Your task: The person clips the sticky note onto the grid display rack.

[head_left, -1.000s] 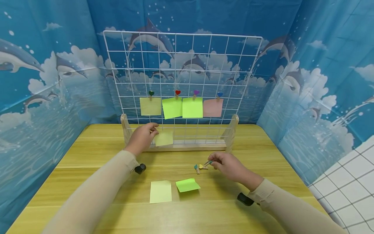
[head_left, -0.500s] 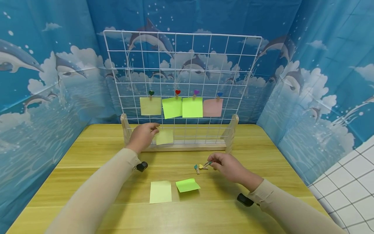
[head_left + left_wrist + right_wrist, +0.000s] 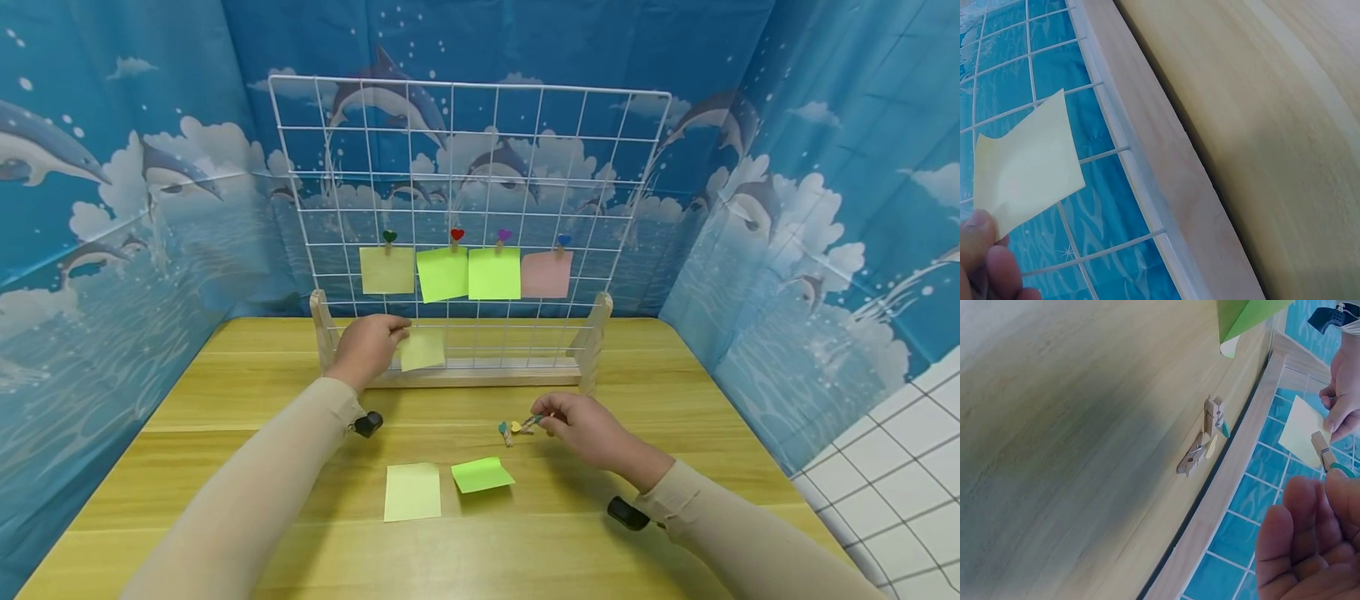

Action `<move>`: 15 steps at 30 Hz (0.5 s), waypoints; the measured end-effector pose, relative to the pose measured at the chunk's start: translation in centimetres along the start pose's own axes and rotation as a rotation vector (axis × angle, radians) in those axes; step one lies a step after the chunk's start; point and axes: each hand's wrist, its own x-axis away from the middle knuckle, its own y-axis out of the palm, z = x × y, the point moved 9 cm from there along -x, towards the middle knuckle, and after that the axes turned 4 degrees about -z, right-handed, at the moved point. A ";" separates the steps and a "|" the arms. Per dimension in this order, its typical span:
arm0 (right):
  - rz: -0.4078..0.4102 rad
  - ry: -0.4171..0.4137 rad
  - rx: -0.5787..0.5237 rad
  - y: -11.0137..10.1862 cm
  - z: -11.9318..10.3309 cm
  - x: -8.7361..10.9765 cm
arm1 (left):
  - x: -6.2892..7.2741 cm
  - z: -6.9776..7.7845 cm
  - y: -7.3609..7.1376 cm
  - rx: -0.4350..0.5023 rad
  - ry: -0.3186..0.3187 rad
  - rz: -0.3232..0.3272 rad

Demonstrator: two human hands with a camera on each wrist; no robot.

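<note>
My left hand (image 3: pixel 367 348) pinches a pale yellow sticky note (image 3: pixel 423 350) by its left edge, in front of the lower white wire grid. The left wrist view shows the note (image 3: pixel 1029 165) between thumb and fingers. Above the table, right of centre, my right hand (image 3: pixel 588 427) pinches a small wooden clothespin (image 3: pixel 1320 449) with a teal decoration. Two more clothespins lie beside that hand on the table, one with a teal heart (image 3: pixel 504 429) and one with a yellow heart (image 3: pixel 516 427); the right wrist view shows them touching or nearly so.
The grid stands on a wooden base (image 3: pixel 480 379). Clothespins with heart tops hold a yellow note (image 3: pixel 387 272), two green notes (image 3: pixel 494 276) and a pink note (image 3: pixel 547 277) on it. Nearer on the table lie a yellow note (image 3: pixel 412 493) and a curled green note (image 3: pixel 482 475).
My left hand shifts very slightly right and up with its yellow note. My right hand stays almost in place with the clothespin.
</note>
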 end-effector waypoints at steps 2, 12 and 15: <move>0.021 -0.016 0.024 -0.1 -0.4 -0.1 | -0.1 -0.1 0.0 -0.009 -0.009 0.002; 0.101 -0.066 0.090 -0.3 -2.4 -1.4 | -0.2 -0.3 0.0 -0.044 -0.032 -0.010; 0.115 -0.067 0.076 -0.3 -2.8 -2.1 | -0.2 -0.3 0.1 -0.054 -0.039 -0.016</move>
